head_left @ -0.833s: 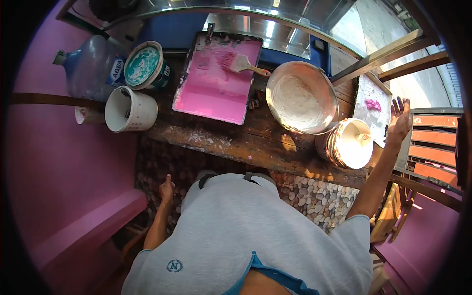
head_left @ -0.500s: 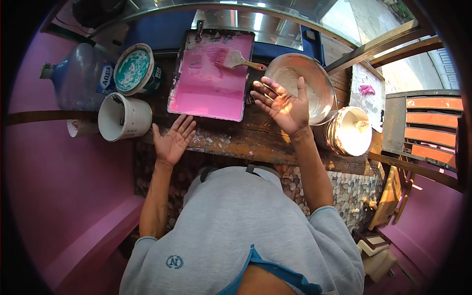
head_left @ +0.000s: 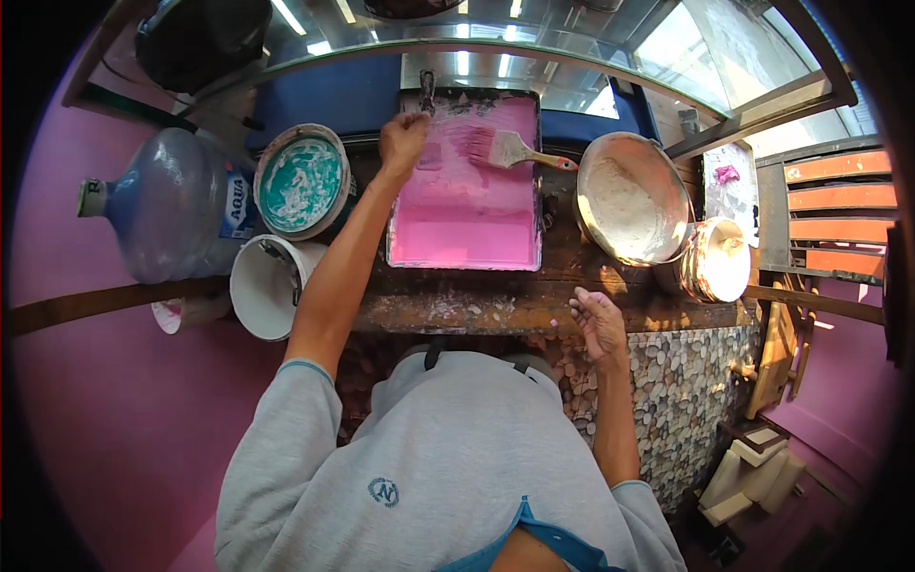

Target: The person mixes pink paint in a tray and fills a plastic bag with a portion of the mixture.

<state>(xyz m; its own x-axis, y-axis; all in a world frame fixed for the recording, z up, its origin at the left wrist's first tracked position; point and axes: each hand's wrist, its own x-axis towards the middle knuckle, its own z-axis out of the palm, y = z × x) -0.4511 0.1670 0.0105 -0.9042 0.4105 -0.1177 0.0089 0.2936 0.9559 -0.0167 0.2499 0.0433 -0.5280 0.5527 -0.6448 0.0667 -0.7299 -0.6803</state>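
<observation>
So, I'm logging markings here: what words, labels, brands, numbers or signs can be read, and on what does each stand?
Large clear bluish plastic jug: readable white capitals on a blue rectangular label; I won't copy them.
Light-grey fabric shirt: dark round emblem around a letter, likewise not copied.
Round dark-green tub with turquoise, white-streaked top: any side print is too small or hidden to read.

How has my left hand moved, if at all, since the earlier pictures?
Yes, your left hand moved forward, from short of the paint tray to the far part of its left edge.
</observation>
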